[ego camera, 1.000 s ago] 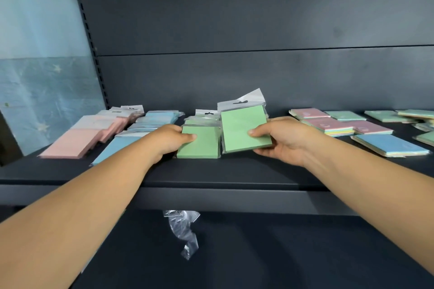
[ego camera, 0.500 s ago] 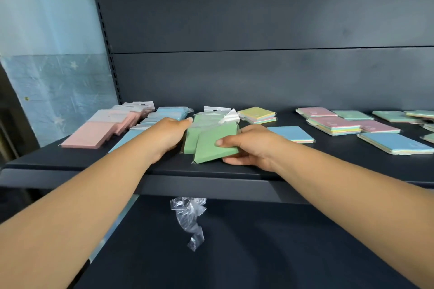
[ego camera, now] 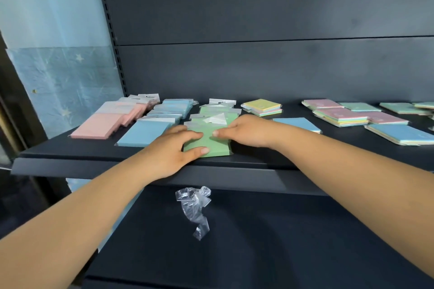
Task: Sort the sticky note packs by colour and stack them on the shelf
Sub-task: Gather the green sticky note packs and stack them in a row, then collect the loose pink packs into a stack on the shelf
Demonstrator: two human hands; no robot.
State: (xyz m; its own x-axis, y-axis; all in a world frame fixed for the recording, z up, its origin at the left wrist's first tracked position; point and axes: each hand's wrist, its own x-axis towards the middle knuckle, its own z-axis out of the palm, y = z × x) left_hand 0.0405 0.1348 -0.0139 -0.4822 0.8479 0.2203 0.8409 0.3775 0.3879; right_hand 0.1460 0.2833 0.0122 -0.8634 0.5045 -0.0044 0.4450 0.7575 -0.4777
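Note:
A green sticky note pack (ego camera: 212,144) lies flat at the front of a row of green packs (ego camera: 217,112) on the dark shelf (ego camera: 94,155). My left hand (ego camera: 176,148) rests on the pack's left side, thumb along its front edge. My right hand (ego camera: 244,130) touches its right side with fingers laid over the top. A row of pink packs (ego camera: 98,125) and a row of blue packs (ego camera: 145,135) lie to the left.
Unsorted packs lie to the right: a yellow-topped one (ego camera: 261,105), a blue one (ego camera: 298,123), pink-topped ones (ego camera: 340,115) and more blue and green ones (ego camera: 399,134). A crumpled clear wrapper (ego camera: 195,206) lies on the lower shelf.
My right hand brought the green pack down from upright and laid it flat on the front of the green row. My left hand moved onto it. The view shifted left.

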